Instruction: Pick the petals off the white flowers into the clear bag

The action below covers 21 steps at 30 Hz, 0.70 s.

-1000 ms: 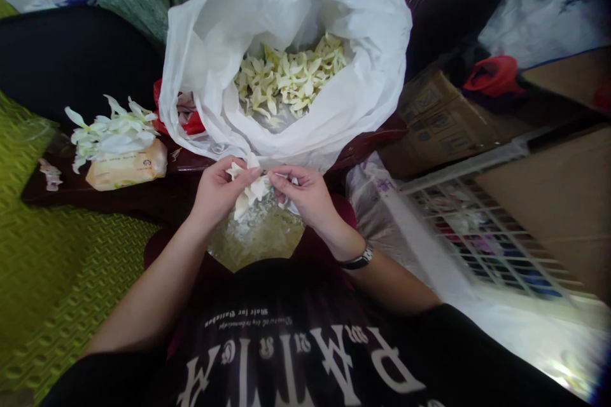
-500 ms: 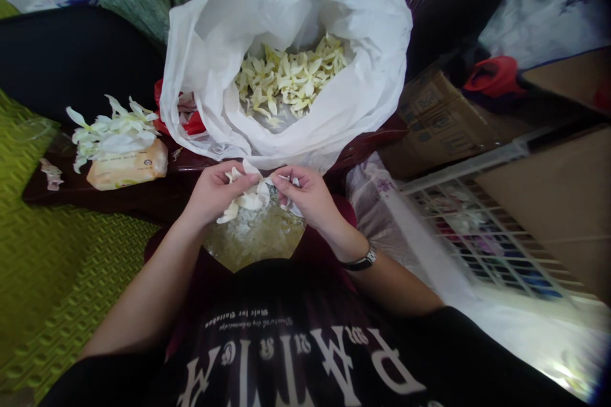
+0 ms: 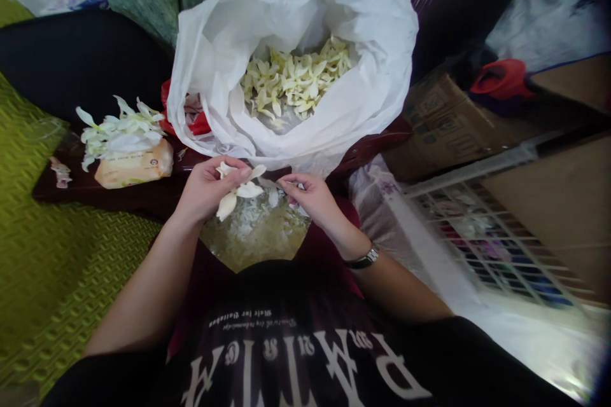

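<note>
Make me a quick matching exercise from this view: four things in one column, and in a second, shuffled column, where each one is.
Things:
1. The left hand
2. The black wristwatch
3. The pale yellow petals
4. The pale orange packet

Places:
A. Inside the white plastic bag
B. Touching a loose heap of white petals
C. Holding white petals
D. On the right wrist

Pairs: 1-C, 2-D, 3-A, 4-B
</note>
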Available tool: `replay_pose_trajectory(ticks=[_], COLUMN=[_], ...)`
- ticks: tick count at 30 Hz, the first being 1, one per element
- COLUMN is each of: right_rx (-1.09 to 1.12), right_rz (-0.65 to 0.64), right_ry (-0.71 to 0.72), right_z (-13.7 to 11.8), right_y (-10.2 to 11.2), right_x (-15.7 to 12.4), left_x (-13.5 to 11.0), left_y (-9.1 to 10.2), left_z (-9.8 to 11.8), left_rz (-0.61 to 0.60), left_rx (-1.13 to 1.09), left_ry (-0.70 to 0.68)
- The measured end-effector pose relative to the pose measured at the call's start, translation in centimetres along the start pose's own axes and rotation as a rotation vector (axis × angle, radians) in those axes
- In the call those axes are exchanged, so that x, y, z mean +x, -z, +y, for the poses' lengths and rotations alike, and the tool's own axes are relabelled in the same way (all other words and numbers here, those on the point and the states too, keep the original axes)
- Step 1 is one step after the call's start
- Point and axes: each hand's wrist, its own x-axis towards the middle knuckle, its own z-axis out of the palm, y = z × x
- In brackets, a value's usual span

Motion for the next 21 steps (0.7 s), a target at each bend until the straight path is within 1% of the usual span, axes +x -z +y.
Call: replay_pose_trajectory(ticks=[3, 5, 8, 10, 12, 14, 15, 18, 20, 21], right_rx=[-0.033, 0.017, 0.13, 0.158, 0.164, 0.179, 0.196, 0.232, 0.167, 0.105], right_rz=[-0.024, -0.07, -0.179, -0.212, -0.171, -0.084, -0.034, 0.072, 0.08, 0.064], right_ry=[-0.015, -0.01, 0.036, 0.069, 0.09, 0.097, 0.089, 0.043, 0.053, 0.072], right_z=[0.0, -0.6, -2.3, -3.2, -3.6, -3.4, -3.2, -2.2, -1.7, -1.5], right_y=[-0.2, -0.5, -1.2, -1.8, -2.2, -2.4, -2.3, -1.6, -0.9, -0.5], right_x=[-0.1, -0.6, -1.5, -1.8, -1.7, -1.5, -1.3, -0.8, -0.6, -0.6], left_x=[0.0, -0.1, -0.3, -0.4, -0.5, -0.6, -0.6, -0.7, -0.7, -0.7], left_y=[0.1, 0.0, -0.5, -0.9, -1.1, -1.1, -0.9, -0.3, 0.2, 0.3], left_z=[-0.3, -0.4, -0.2, -0.1, 0.0, 0.0, -0.1, -0.2, -0.2, -0.1], left_rz=[-0.014, -0.042, -0.12, -0.191, -0.255, -0.291, -0.291, -0.228, -0.163, -0.138], left_rx=[0.016, 0.049, 0.132, 0.176, 0.193, 0.185, 0.174, 0.142, 0.136, 0.136], left_ry=[-0.022, -0.039, -0.093, -0.132, -0.144, -0.121, -0.105, -0.065, -0.05, -0.041])
